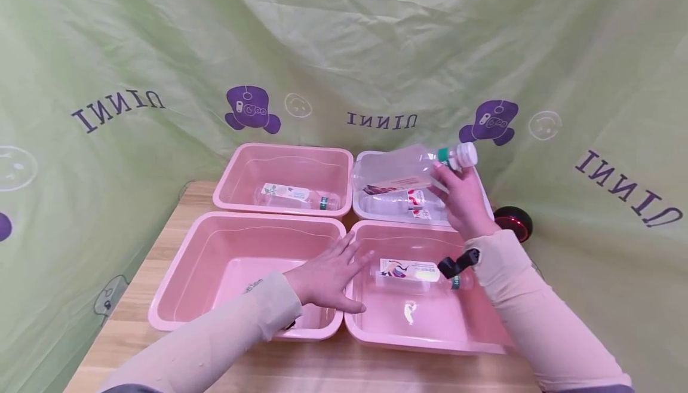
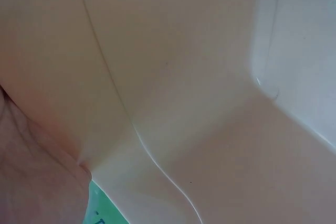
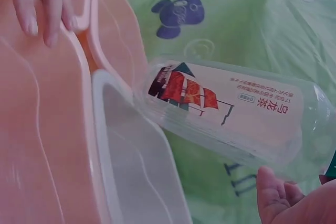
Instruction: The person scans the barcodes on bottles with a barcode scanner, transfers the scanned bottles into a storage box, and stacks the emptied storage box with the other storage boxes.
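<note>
My right hand (image 1: 464, 196) grips a clear plastic bottle (image 1: 395, 169) near its neck, below the white cap and green band. The bottle lies nearly level above the white basin (image 3: 128, 156), base pointing left; its label shows red sails in the right wrist view. Inside that basin lie clear bottles (image 1: 387, 203) with red-and-white labels. My left hand (image 1: 328, 273) rests with spread, straight fingers on the touching rims of the front-left pink basin (image 1: 199, 273) and the front-right pink basin (image 1: 424, 336). One labelled bottle (image 1: 403, 273) lies on its side in the front-right basin.
At the back left, another pink basin (image 1: 285, 153) holds a bottle (image 1: 285, 193) on its side. A black round device (image 1: 513, 223) with a red glow stands right of the white basin. Green printed cloth (image 1: 322, 52) hangs behind the wooden table (image 1: 177, 220).
</note>
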The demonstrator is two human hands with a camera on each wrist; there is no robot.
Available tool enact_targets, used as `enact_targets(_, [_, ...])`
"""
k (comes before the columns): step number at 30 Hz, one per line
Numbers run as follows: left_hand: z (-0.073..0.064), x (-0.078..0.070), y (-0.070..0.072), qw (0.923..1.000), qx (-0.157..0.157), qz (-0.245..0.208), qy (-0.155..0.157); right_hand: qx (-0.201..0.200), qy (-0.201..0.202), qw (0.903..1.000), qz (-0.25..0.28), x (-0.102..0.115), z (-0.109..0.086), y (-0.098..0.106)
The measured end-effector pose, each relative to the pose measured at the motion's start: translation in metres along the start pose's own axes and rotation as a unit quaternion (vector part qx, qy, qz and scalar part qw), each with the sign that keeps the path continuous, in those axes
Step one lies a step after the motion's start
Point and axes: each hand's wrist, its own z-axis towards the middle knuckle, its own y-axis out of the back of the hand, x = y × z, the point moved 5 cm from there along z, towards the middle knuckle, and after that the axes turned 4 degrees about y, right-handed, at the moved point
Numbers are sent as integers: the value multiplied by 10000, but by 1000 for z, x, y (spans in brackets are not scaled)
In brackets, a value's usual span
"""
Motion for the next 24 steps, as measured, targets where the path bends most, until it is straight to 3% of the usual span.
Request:
enact_targets(8, [0, -3, 2, 9999, -90, 76, -73, 43, -246, 9997, -68, -31, 4, -34])
enact_targets(24, [0, -2, 1, 9997, -147, 175, -118, 363, -1034, 9939, -98, -84, 1, -69])
